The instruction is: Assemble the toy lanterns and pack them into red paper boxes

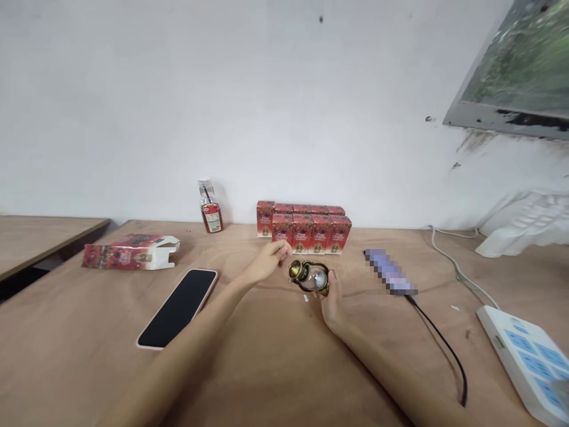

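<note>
Though partly hidden, lantern (312,277) in right hand (331,304), hold of left hand (268,261) unclear

Brown wooden bench (267,367) | rear: clustered red printed cardboard boxes (311,233), clear red-labelled bottle (211,217) | left: opened red-and-white carton (128,253), black-screened pink-edged phone (180,305) | right: pixelated purple slab (389,273), white blue-panelled power strip (527,362)

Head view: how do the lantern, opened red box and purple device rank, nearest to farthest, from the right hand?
1. Lantern: held in the right hand.
2. Purple device: to the hand's right.
3. Opened red box: far left.
</note>
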Demonstrator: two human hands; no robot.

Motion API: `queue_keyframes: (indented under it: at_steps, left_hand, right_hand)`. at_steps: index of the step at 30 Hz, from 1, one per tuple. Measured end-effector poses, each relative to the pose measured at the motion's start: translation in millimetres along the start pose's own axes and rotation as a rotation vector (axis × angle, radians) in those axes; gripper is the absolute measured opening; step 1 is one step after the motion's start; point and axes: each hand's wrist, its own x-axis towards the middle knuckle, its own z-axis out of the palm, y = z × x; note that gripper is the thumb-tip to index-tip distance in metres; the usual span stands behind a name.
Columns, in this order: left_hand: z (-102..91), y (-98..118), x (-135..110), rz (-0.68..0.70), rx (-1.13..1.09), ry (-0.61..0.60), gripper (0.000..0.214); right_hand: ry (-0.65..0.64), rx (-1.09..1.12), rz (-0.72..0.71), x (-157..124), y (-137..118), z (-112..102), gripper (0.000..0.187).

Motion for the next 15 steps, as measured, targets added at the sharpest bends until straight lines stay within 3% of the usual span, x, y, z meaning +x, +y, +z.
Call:
queue_keyframes:
  at_steps: [5,10,15]
  left_hand:
    - [21.1,-18.9,0.8,-0.039,-0.104,-0.135,0.054]
    - [27.9,-22.1,-1.1,-0.045,-0.12,-0.098,0.051]
    - [20.0,-10.3,-5.5,-0.001,0.008,-0.025,0.038]
  right_hand:
    - [-0.077,0.116,0.201,8.7,4.7,0.7,0.04]
    - [-0.028,0.133,0.256,10.9,6.5,-1.0,0.034]
    - [-0.028,0.103,0.239,13.1,1.3,-0.7,0.034]
